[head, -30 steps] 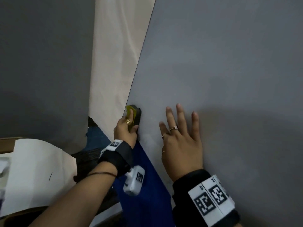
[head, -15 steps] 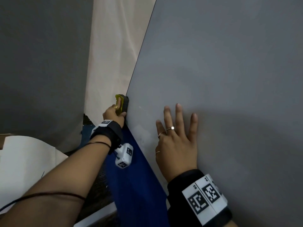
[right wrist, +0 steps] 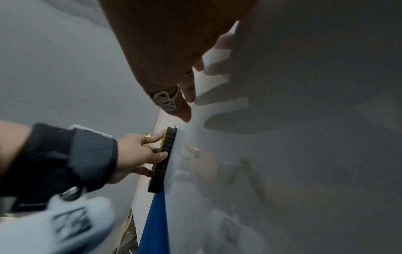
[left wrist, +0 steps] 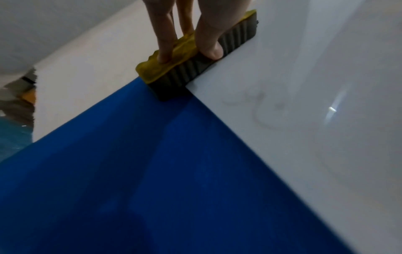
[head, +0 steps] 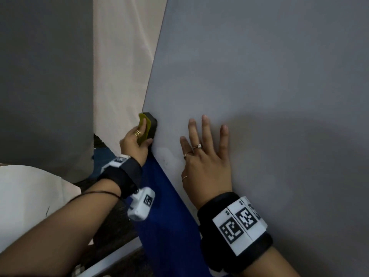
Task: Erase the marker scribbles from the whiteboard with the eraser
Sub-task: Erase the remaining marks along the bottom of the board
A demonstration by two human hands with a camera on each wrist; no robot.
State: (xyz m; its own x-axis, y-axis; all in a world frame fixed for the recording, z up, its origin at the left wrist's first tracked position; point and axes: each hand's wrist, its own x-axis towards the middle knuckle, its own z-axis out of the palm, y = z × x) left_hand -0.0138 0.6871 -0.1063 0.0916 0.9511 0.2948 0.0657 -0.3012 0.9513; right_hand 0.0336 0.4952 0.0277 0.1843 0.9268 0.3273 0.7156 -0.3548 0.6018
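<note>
Far left of the head view: grey wall panel [head: 46, 76], then a beige curtain [head: 123, 56]. Left of centre, the left hand [head: 135, 144] grips the yellow-backed eraser [head: 148, 126], its dark felt against the left edge of the whiteboard [head: 259, 76], just above the blue sheet [head: 167, 216]. Right of it, the right hand [head: 205, 162] lies flat, fingers spread, bracing the board. Judged nearly done: board looks mostly clean. Left wrist view alone shows faint grey scribble traces [left wrist: 259, 106] just below the eraser, still to wipe. Right wrist view adds a tiny black fleck at the eraser's upper end.
</note>
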